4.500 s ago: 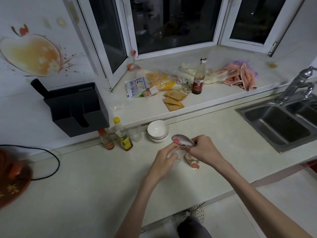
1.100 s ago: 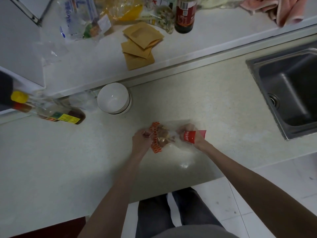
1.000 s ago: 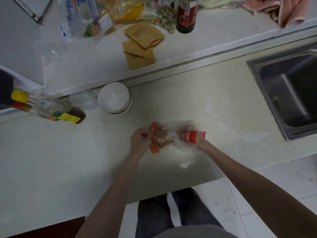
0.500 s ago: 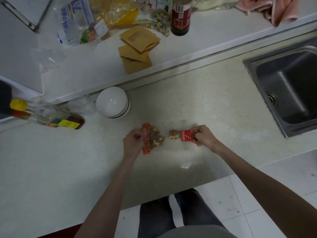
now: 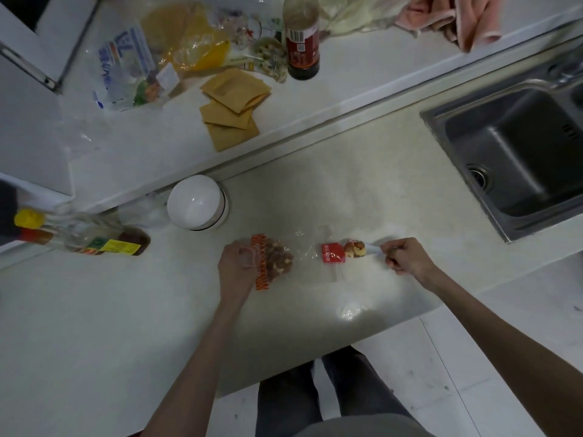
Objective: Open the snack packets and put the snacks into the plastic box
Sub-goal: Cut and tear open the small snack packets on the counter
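Note:
A clear snack packet of mixed nuts lies across the counter between my hands. My left hand (image 5: 238, 264) grips its orange-printed end (image 5: 260, 266), where most of the nuts (image 5: 279, 258) are bunched. My right hand (image 5: 407, 255) pinches the opposite clear end, with a few nuts (image 5: 355, 249) and a red label (image 5: 332, 253) just left of its fingers. The film between the two ends is pulled out thin, and I cannot tell if it is torn through. A small clear plastic container (image 5: 143, 209) stands left of the white bowl, blurred.
A white bowl (image 5: 197, 201) stands behind my left hand. Sauce bottles (image 5: 82, 241) are at the left. The steel sink (image 5: 517, 159) is at the right. On the sill lie brown sachets (image 5: 235, 105), plastic bags (image 5: 151, 61), a dark bottle (image 5: 301, 39) and a pink cloth (image 5: 457, 17).
My hands have pulled apart: the right hand moved right with the red-label end and a few nuts, while the left hand kept the orange end. The packet is stretched out much longer than before.

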`<state>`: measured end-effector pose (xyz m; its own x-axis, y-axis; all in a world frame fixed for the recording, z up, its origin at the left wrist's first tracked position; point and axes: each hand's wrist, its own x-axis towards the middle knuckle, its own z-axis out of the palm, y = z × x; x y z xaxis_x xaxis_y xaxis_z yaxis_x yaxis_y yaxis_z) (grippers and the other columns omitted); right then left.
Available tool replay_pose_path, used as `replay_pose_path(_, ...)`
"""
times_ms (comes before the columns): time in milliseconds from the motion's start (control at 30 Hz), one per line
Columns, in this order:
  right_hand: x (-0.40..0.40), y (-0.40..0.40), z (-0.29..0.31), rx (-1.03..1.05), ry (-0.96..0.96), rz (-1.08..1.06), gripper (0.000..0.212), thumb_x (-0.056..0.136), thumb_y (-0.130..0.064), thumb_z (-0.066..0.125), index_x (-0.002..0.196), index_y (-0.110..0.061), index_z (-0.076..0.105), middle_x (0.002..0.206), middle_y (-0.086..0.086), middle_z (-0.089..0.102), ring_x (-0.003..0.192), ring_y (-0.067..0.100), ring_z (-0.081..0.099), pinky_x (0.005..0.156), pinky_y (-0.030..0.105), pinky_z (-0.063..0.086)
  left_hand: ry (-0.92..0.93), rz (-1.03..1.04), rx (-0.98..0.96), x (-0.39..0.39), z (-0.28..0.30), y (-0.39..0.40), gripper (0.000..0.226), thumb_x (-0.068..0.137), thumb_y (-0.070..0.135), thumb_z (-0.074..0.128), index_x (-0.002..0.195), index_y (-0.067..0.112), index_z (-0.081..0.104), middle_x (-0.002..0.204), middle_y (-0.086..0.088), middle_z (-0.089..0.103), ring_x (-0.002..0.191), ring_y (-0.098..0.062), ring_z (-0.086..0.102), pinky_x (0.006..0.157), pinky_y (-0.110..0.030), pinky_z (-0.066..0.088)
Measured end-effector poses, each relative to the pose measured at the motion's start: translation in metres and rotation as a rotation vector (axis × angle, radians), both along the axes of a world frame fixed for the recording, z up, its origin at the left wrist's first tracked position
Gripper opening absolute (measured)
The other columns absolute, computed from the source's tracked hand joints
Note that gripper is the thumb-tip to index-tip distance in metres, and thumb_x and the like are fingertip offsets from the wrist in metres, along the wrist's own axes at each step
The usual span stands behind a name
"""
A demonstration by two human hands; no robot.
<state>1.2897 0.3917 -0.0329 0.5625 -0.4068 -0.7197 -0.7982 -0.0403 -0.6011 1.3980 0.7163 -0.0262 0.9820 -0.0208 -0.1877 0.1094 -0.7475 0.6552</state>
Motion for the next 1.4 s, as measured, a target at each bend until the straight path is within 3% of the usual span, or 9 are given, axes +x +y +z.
replay_pose_path(167, -0.007, -0.007, 0.003, -0.005, -0.006, 0.002, 0.022, 0.091, 0.004, 0.045, 0.097, 0.003, 0.067, 0.057, 0.012, 0.052, 0.046, 0.018, 0.039, 0.043, 0.022, 0.031, 0.017, -0.019, -0.064, -0.012, 0.008, -0.017, 0.014, 0.080, 0.006, 0.071, 0.092, 0.009, 0.064, 0.092, -0.005, 0.070, 0.084, -0.019, 0.065, 0.074, -0.027, 0.051)
replay_pose_path(267, -0.010, -0.010, 0.007, -0.012, -0.033, 0.022, 0.022, 0.091, 0.002, 0.047, 0.097, 0.004, 0.068, 0.056, 0.011, 0.053, 0.046, 0.016, 0.041, 0.042, 0.022, 0.033, 0.050, -0.035, -0.169, -0.022, 0.013, -0.029, 0.018, 0.081, 0.003, 0.067, 0.091, 0.018, 0.064, 0.075, 0.016, 0.070, 0.072, 0.002, 0.066, 0.059, -0.004, 0.045)
replay_pose_path(433, -0.010, -0.008, 0.024, -0.022, -0.035, 0.047, 0.021, 0.092, 0.000, 0.048, 0.099, 0.006, 0.068, 0.056, 0.011, 0.053, 0.047, 0.017, 0.041, 0.045, 0.024, 0.033, 0.067, -0.116, -0.217, -0.031, 0.018, -0.041, 0.025, 0.078, 0.000, 0.070, 0.092, 0.017, 0.057, 0.084, -0.003, 0.069, 0.080, -0.023, 0.068, 0.073, -0.034, 0.055)
replay_pose_path(633, 0.009, 0.011, 0.092, 0.008, -0.134, 0.201, 0.021, 0.092, -0.009, 0.053, 0.085, -0.004, 0.072, 0.051, 0.008, 0.049, 0.043, 0.014, 0.035, 0.042, 0.021, 0.030, -0.057, -0.256, -0.166, -0.035, 0.033, -0.061, 0.041, 0.067, 0.010, 0.085, 0.080, 0.028, 0.050, 0.067, 0.019, 0.052, 0.063, 0.002, 0.052, 0.065, -0.010, 0.041)
replay_pose_path(767, 0.028, 0.033, 0.149, -0.015, -0.213, 0.351, 0.021, 0.091, -0.015, 0.056, 0.081, -0.009, 0.074, 0.047, 0.006, 0.046, 0.039, 0.011, 0.034, 0.037, 0.018, 0.029, -0.096, -0.323, -0.092, -0.035, 0.051, -0.065, 0.044, 0.065, 0.028, 0.088, 0.083, 0.032, 0.048, 0.069, 0.021, 0.052, 0.069, -0.008, 0.060, 0.065, -0.020, 0.045)
replay_pose_path(900, 0.043, 0.053, 0.187, -0.115, -0.216, 0.457, 0.022, 0.090, -0.013, 0.056, 0.079, -0.002, 0.072, 0.047, 0.008, 0.048, 0.035, 0.010, 0.035, 0.035, 0.017, 0.030, -0.195, -0.311, -0.106, -0.032, 0.073, -0.067, 0.039, 0.066, 0.036, 0.086, 0.083, 0.027, 0.053, 0.071, 0.019, 0.055, 0.066, -0.006, 0.058, 0.062, -0.010, 0.035)
replay_pose_path(1067, 0.056, 0.073, 0.216, -0.240, -0.201, 0.541, 0.023, 0.087, -0.010, 0.055, 0.074, -0.013, 0.073, 0.040, -0.003, 0.050, 0.030, 0.005, 0.037, 0.034, 0.016, 0.031, -0.186, -0.276, -0.046, -0.029, 0.093, -0.067, 0.031, 0.070, 0.018, 0.079, 0.090, 0.023, 0.056, 0.081, 0.003, 0.064, 0.075, -0.019, 0.062, 0.071, -0.037, 0.051)
replay_pose_path(1267, 0.074, 0.093, 0.239, -0.494, -0.237, 0.743, 0.020, 0.087, -0.014, 0.056, 0.089, -0.009, 0.075, 0.050, -0.007, 0.049, 0.039, 0.005, 0.043, 0.030, 0.006, 0.025, -0.333, -0.255, 0.057, -0.027, 0.111, -0.064, 0.029, 0.068, 0.020, 0.077, 0.086, 0.026, 0.055, 0.078, 0.009, 0.061, 0.077, -0.015, 0.058, 0.067, -0.022, 0.035)
replay_pose_path(1400, 0.080, 0.101, 0.250, -0.593, -0.253, 0.825, 0.024, 0.087, -0.016, 0.053, 0.081, -0.005, 0.073, 0.059, 0.004, 0.056, 0.042, 0.011, 0.045, 0.035, 0.016, 0.032, -0.235, -0.245, -0.035, -0.025, 0.120, -0.067, 0.033, 0.072, 0.044, 0.075, 0.088, 0.029, 0.051, 0.083, 0.009, 0.062, 0.079, -0.015, 0.057, 0.067, -0.026, 0.040)
